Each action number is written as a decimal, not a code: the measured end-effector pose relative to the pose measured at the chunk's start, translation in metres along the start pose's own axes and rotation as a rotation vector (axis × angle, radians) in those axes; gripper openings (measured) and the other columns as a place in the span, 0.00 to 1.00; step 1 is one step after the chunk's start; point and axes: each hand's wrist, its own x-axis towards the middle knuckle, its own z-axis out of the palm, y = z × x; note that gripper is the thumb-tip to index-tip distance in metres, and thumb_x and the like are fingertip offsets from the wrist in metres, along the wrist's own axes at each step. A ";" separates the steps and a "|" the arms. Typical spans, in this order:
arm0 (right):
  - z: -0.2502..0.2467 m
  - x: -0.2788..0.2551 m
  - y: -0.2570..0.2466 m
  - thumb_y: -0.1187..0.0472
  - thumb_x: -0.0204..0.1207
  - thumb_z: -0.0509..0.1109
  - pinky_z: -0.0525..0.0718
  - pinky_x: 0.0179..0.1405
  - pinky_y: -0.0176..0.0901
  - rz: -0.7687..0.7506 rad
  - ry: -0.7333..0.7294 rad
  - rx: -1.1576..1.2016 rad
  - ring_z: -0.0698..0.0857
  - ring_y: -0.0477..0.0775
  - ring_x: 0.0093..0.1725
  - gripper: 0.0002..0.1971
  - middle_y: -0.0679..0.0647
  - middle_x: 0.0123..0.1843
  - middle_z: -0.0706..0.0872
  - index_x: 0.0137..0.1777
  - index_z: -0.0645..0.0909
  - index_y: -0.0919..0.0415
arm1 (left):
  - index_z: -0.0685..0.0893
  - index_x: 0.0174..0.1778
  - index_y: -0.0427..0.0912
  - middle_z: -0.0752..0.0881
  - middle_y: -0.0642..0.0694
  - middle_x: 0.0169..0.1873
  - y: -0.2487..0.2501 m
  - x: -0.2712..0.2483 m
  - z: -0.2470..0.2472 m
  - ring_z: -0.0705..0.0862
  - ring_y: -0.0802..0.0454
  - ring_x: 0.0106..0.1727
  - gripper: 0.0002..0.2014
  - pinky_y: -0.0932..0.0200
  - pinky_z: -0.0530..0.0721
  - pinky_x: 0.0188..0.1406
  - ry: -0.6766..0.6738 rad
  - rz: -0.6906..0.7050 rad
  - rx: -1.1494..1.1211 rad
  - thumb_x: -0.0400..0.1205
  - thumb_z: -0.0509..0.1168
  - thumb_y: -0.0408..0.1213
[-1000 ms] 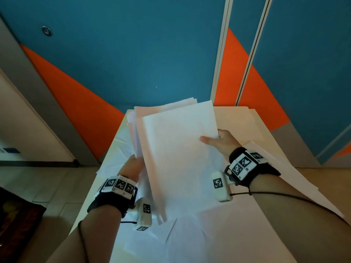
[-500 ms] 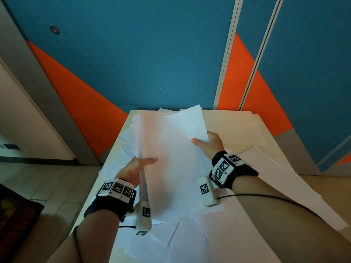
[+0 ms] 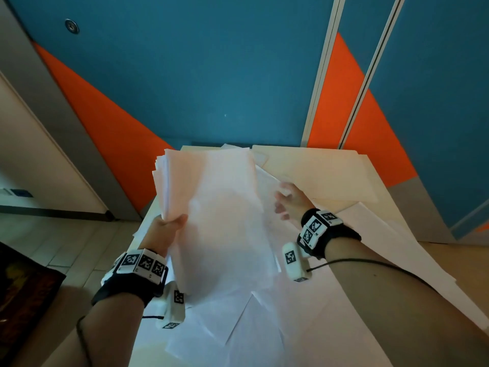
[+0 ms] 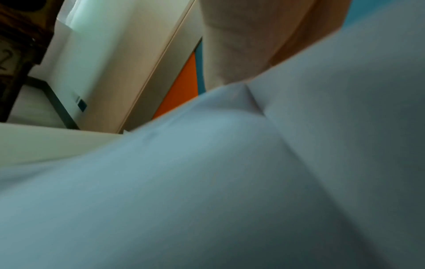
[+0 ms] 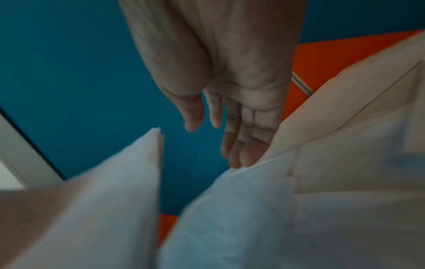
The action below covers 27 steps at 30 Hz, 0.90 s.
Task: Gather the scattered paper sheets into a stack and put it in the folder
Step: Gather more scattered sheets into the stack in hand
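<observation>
left hand (image 3: 165,231) is pinching the stack of paper (image 3: 217,215) along its left edge, thumb on top, and holding it tilted up off the tabletop (image 3: 330,313). so all the weight hangs off one side. right hand (image 3: 288,201) is off the stack, just beside its right edge, fingers (image 5: 243,145) straight and loosely together, holding nothing; in the wrist view the tips look like they're brushing a sheet, can't say for sure.

further out there are loose sheets (image 3: 219,324) lying under and in front of the stack, and more along the right side of the tabletop. the cream folder (image 3: 317,173) lies flat at the far right, beside the wall, well short of being loaded.

what i'd worry about: the top edges of the stack are fanned and uneven, and it's bending with only one hand on it. one-sided pinch plus a floppy pile, my guess is sheets slide out the right side or the whole thing sags and spills onto the mess below. also leftovers on the tabletop could get missed if the stack goes in now.
</observation>
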 end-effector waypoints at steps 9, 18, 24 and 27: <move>-0.004 0.014 0.089 0.50 0.65 0.79 0.75 0.70 0.55 0.270 -0.109 -0.866 0.68 0.65 0.74 0.41 0.62 0.74 0.66 0.75 0.65 0.61 | 0.78 0.60 0.20 0.83 0.37 0.37 -0.010 0.009 -0.018 0.81 0.41 0.38 0.18 0.52 0.81 0.42 0.186 -0.063 -0.022 0.79 0.67 0.31; -0.001 0.029 0.099 0.48 0.61 0.82 0.69 0.71 0.57 0.363 -0.095 -0.952 0.64 0.64 0.77 0.46 0.59 0.75 0.63 0.75 0.62 0.62 | 0.76 0.62 0.17 0.80 0.42 0.34 -0.012 0.002 -0.027 0.78 0.47 0.34 0.18 0.51 0.76 0.51 0.206 -0.044 -0.134 0.80 0.65 0.27; 0.007 0.025 0.097 0.54 0.63 0.81 0.76 0.69 0.58 0.372 -0.149 -0.847 0.72 0.65 0.74 0.43 0.61 0.75 0.71 0.74 0.62 0.63 | 0.75 0.63 0.18 0.80 0.41 0.34 -0.012 0.002 -0.027 0.78 0.47 0.35 0.18 0.58 0.77 0.36 0.180 -0.042 -0.199 0.80 0.65 0.27; 0.008 0.019 0.098 0.51 0.66 0.78 0.72 0.70 0.56 0.333 -0.120 -0.959 0.67 0.63 0.76 0.36 0.59 0.74 0.67 0.72 0.68 0.60 | 0.75 0.63 0.18 0.79 0.42 0.34 -0.011 0.001 -0.024 0.78 0.48 0.34 0.18 0.58 0.77 0.36 0.171 -0.045 -0.192 0.80 0.65 0.26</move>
